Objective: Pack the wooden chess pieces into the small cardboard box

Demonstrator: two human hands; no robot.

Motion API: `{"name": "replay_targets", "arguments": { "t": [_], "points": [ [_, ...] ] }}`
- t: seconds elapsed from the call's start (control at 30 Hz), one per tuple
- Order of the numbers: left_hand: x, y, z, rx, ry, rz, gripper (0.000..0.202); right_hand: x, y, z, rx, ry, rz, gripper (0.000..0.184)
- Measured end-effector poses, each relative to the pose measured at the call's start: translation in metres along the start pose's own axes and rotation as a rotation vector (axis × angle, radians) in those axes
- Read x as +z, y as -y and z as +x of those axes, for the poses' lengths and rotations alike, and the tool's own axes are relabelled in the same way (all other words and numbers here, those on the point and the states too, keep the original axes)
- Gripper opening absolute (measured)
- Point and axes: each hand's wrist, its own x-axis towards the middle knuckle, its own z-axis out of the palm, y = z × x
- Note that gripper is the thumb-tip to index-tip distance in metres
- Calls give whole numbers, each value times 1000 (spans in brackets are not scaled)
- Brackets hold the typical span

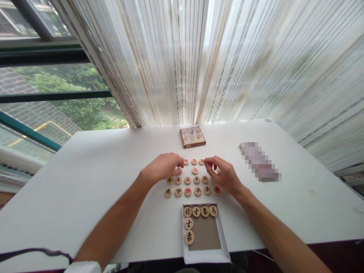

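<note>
Several round wooden chess pieces (pixel 187 186) with red or black characters lie in rows in the middle of a white table (pixel 85 182). My left hand (pixel 162 168) rests curled over the left end of the far rows, its fingertips pinched on a red-marked piece there. My right hand (pixel 224 175) is curled at the right end, thumb and forefinger pinching a piece (pixel 201 162) in the far row. A shallow white box tray (pixel 205 242) sits at the near edge, with several black-marked pieces (pixel 196 211) lined along its top and left sides.
A brown square box lid (pixel 192 136) lies at the far middle of the table. A blurred flat object (pixel 260 161) sits to the right. Striped curtains hang behind the table, and a window is on the left.
</note>
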Motion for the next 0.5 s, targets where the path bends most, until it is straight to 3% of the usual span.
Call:
{"name": "replay_targets", "arguments": {
  "t": [0.5],
  "points": [
    [12,-12,0,27,-57,122,10,-3,9,-1,8,52,4,13]
  ]
}}
